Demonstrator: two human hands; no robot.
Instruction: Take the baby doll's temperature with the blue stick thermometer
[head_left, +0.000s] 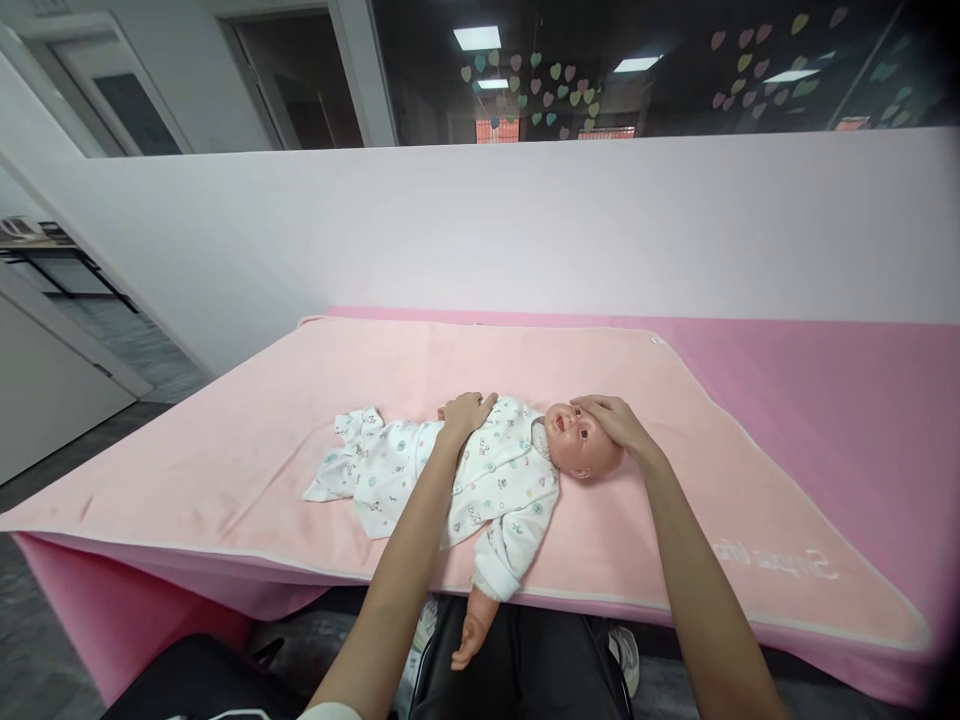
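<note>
A baby doll lies on its back on a peach blanket, its head to the right. It wears a white top and trousers with a small print. My left hand lies across the far side of the doll's body, by its far sleeve, fingers pointing away and partly hidden. My right hand rests flat on the doll's head, fingers stretched over the forehead. The doll's near arm hangs over the table's front edge. Part of the doll's far hand shows beside my left hand.
A pink cover lies under the blanket and drapes over the front edge. Behind the table stands a white wall below a dark window with heart stickers. My legs are below the near edge, beside a black object.
</note>
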